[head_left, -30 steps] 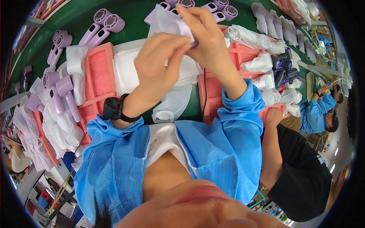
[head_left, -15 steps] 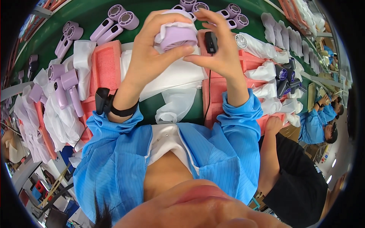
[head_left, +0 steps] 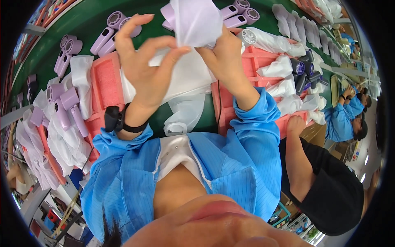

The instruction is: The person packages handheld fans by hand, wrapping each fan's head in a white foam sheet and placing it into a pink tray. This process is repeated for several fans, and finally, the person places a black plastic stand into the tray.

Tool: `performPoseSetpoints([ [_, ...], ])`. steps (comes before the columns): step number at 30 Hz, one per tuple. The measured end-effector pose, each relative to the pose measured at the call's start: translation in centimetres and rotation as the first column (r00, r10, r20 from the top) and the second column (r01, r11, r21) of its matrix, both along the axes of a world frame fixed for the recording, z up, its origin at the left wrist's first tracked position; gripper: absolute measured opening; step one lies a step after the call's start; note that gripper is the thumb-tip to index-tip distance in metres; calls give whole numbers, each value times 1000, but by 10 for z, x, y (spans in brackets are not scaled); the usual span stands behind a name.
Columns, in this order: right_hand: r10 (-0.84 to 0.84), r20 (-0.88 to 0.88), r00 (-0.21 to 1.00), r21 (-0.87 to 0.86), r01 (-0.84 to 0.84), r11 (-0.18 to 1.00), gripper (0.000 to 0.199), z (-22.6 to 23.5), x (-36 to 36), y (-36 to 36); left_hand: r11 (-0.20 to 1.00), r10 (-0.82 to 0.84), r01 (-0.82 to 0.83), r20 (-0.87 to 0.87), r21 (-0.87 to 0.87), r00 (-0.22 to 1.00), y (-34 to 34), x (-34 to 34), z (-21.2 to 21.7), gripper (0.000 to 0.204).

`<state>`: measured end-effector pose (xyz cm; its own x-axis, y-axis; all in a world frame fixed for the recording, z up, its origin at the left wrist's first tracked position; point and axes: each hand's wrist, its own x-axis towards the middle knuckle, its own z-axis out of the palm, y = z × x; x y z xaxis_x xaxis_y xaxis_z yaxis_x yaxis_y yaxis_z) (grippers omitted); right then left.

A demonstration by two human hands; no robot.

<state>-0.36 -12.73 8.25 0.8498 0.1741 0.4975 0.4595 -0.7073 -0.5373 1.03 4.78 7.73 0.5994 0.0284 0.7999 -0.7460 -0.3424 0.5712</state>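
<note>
A white translucent sleeve bag (head_left: pixel 196 24) covers most of a lilac hair dryer, held up in front of me. My right hand (head_left: pixel 225 53) grips this wrapped hair dryer from its lower right side. Just left of the bag is my left hand (head_left: pixel 150 61), fingers spread, with the thumb and one fingertip close to the bag's lower edge. Whether those tips touch it I cannot tell. Beneath the hands lies a stack of flat white bags (head_left: pixel 185 76). One loose translucent bag (head_left: pixel 187 113) rests on the green surface nearer my body.
Pink foam trays (head_left: pixel 108 84) flank the stack. Bare lilac hair dryers (head_left: pixel 68 99) lie on wrapped ones at left, others (head_left: pixel 117 20) along the far green bench. At right are wrapped dryers (head_left: pixel 279 68) and dark ones (head_left: pixel 302 70). A person in black (head_left: pixel 321 185) is close at right.
The bag now covers the dryer's lilac head, which showed before. My left hand has come off it and spread its fingers; my right hand has closed on the wrapped dryer.
</note>
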Motion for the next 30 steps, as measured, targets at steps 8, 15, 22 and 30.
performPoseSetpoints([
  [8,-39,-523,851,76,93,993,31,29,65,-99,995,-34,69,-382,78,923,6,24,-14,23],
  [15,-755,-47,654,-467,654,596,40,-86,184,-316,857,-52,339,-589,389,807,-52,-10,-59,25],
  [22,-348,-537,769,-405,128,905,56,-67,175,-270,820,-5,277,-479,501,878,-37,-11,-74,17],
  [30,-115,-514,850,101,193,976,67,-44,146,-267,888,-262,453,-727,76,635,-30,9,-75,13],
])
